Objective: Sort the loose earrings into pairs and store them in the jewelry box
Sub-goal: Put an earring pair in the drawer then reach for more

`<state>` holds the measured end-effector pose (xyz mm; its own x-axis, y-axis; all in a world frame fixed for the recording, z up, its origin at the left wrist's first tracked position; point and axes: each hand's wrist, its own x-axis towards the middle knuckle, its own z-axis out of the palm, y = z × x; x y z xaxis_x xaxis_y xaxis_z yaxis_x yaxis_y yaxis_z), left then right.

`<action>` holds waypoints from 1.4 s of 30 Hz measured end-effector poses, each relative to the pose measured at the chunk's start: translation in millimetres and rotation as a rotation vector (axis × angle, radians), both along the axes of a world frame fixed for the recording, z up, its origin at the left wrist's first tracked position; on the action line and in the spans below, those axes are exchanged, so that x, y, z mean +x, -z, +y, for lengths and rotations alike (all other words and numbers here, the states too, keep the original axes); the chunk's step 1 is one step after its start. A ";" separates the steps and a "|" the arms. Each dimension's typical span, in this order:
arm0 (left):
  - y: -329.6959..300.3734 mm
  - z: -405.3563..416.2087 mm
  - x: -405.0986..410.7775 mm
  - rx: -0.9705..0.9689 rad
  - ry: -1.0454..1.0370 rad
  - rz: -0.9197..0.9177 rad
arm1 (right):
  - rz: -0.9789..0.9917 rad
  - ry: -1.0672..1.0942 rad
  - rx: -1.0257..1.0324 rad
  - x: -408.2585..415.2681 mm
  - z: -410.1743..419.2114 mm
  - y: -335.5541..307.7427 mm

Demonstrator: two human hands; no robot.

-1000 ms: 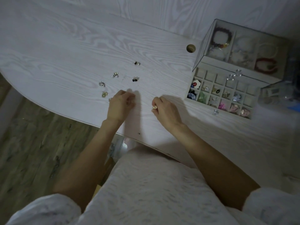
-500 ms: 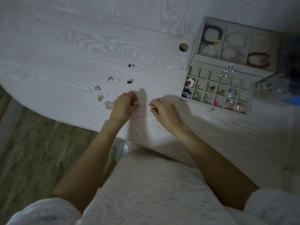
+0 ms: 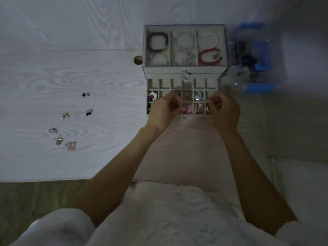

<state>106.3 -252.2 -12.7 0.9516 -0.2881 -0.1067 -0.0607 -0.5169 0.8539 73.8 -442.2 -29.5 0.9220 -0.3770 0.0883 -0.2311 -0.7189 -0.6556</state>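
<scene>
The grey jewelry box (image 3: 184,74) stands at the back of the white table, with bracelets in its top tray. Its gridded earring drawer (image 3: 150,84) is pulled out toward me, and several cells hold earrings. Both my hands hover over the front rows of that drawer. My left hand (image 3: 163,112) has its fingertips pinched together, and so does my right hand (image 3: 224,112). Each seems to pinch a small earring, too blurred to make out. Several loose earrings lie on the table to the left, among them a dark one (image 3: 86,94) and a pinkish one (image 3: 71,145).
A clear container with blue clips (image 3: 257,68) stands right of the box. A round brass-coloured hole (image 3: 138,60) sits in the table just left of the box. The table's near edge (image 3: 53,180) runs across below the loose earrings, with wood floor beyond it.
Both hands lifted from the table in front of me and moved right to the open drawer. The view swung right with them. The loose earrings stayed where they were.
</scene>
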 end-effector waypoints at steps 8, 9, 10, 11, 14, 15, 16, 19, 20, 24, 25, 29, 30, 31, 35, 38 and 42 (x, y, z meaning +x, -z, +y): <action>12.0 -80.9 43.4 0.198 0.166 -0.185 | 0.080 -0.112 -0.131 15.1 -22.7 17.8; 14.3 -88.0 47.5 0.207 0.181 -0.195 | 0.057 -0.135 -0.103 14.1 -24.1 16.6; 16.4 -94.0 50.4 0.222 0.194 -0.210 | 0.025 -0.145 -0.078 12.6 -24.5 14.8; 17.9 -98.4 51.8 0.241 0.207 -0.224 | -0.009 -0.143 -0.064 10.4 -23.8 12.3; 20.4 -105.7 53.1 0.310 0.250 -0.261 | -0.041 -0.094 -0.043 4.0 -21.5 11.5; 21.1 -107.0 52.4 0.334 0.273 -0.278 | -0.020 -0.071 -0.029 1.4 -21.7 11.9; 20.8 -107.5 51.9 0.364 0.293 -0.295 | -0.010 -0.060 -0.026 -0.1 -22.1 13.0; 17.9 -106.5 49.5 0.403 0.329 -0.325 | 0.021 -0.080 -0.068 -2.1 -23.6 16.0; 16.6 -105.3 49.6 0.386 0.339 -0.326 | 0.050 -0.087 -0.080 -1.3 -24.5 17.0; 9.4 -91.1 41.5 0.301 0.323 -0.384 | 0.118 -0.112 -0.173 -1.9 -24.7 11.4; 5.6 -83.8 35.9 0.287 0.298 -0.415 | 0.108 -0.106 -0.199 -3.2 -23.9 6.3; -6.5 -20.2 2.1 0.264 0.124 -0.474 | 0.004 -0.192 -0.262 -9.8 2.1 -19.1; -6.7 -1.5 -7.1 0.283 0.061 -0.452 | -0.019 -0.236 -0.250 -10.5 11.8 -23.5; -5.3 20.0 -17.0 0.305 -0.009 -0.423 | -0.033 -0.296 -0.226 -10.0 24.9 -26.7; 5.5 100.3 -48.2 0.411 -0.210 -0.222 | 0.015 -0.581 -0.160 -4.3 89.9 -29.2; 16.2 155.9 -67.3 0.437 -0.344 -0.101 | 0.075 -0.808 -0.164 -0.3 147.0 -19.0; 21.9 210.6 -70.5 0.449 -0.483 -0.047 | 0.166 -0.977 -0.157 16.6 212.3 2.8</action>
